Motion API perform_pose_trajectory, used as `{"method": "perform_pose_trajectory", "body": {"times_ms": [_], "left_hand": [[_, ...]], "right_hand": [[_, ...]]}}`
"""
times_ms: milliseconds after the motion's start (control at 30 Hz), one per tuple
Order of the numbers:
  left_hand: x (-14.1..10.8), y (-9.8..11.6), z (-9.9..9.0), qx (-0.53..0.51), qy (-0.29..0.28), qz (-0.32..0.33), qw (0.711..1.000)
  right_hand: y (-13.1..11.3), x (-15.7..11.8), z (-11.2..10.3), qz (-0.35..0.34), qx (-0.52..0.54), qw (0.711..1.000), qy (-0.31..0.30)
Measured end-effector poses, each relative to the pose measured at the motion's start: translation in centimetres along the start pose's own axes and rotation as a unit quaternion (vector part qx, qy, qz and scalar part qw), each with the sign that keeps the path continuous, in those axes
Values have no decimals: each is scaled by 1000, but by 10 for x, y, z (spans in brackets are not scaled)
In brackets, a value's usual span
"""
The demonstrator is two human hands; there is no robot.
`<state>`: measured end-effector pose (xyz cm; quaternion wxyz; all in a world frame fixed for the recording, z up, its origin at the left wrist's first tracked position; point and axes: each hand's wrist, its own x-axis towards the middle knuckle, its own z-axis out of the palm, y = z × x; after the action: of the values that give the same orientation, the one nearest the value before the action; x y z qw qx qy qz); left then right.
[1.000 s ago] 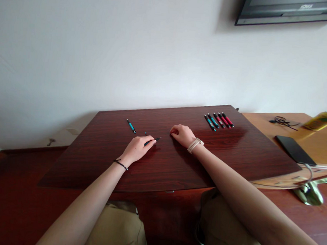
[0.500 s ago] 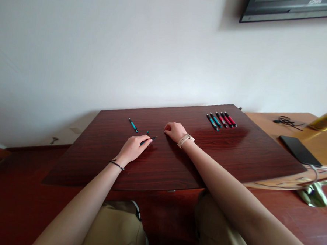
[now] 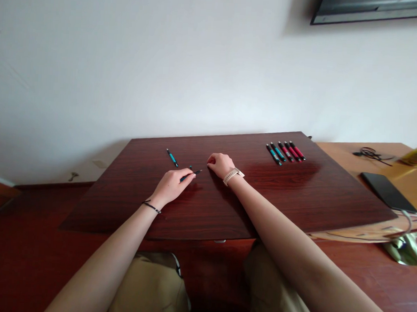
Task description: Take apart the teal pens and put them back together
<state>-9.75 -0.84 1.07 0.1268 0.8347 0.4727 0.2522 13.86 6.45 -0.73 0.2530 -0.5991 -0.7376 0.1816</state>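
Left hand pinching dark pen over bench, right hand curled nearby

Head view: left hand (image 3: 172, 184) has its grip closed on a slim dark pen (image 3: 197, 172), narrow tip pointing right, held above the bench (image 3: 208, 212). Right hand (image 3: 221, 165) just right of that tip, fingers curled in; cannot tell if its grip has anything. Bench top glossy, dark red-brown, streaky wood grain. Small teal-and-dark piece (image 3: 190, 167) right behind the held pen. Teal pen (image 3: 172, 158), black ends, lies slanted beyond the left hand. Far right of bench: slanted row, two teal pens (image 3: 279, 151) then three red pens (image 3: 291, 151), slim cylinders, black grips. Left wrist: thin dark bracelet (image 3: 151, 205). Right wrist: pale strap (image 3: 231, 176). Smooth light-wood side unit (image 3: 405, 180) carries a flat black slab (image 3: 388, 191) and thin black cable (image 3: 373, 155).

Versus 1.0 s ago: right hand nearer the pen tip, left hand still pinching; pen row unmoved on the bench; camera view shifted slightly.
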Motion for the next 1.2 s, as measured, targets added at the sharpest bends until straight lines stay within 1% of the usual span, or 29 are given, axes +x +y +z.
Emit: {"method": "perform_pose_trajectory", "body": {"times_ms": [300, 667, 833, 1033, 1200], "left_hand": [[-2, -1, -5, 3, 4, -5, 1000], [-2, -11, -3, 10, 16, -15, 1000], [-2, -12, -3, 14, 19, -17, 1000], [-2, -13, -3, 17, 27, -13, 999], [-2, -14, -3, 23, 38, -19, 999]], "right_hand": [[1, 5, 6, -4, 1, 1000, 4], [8, 5, 12, -7, 17, 1000, 19], [3, 3, 15, -18, 27, 999, 12], [-6, 2, 20, -34, 31, 999, -13], [-7, 3, 23, -43, 32, 998, -17]]}}
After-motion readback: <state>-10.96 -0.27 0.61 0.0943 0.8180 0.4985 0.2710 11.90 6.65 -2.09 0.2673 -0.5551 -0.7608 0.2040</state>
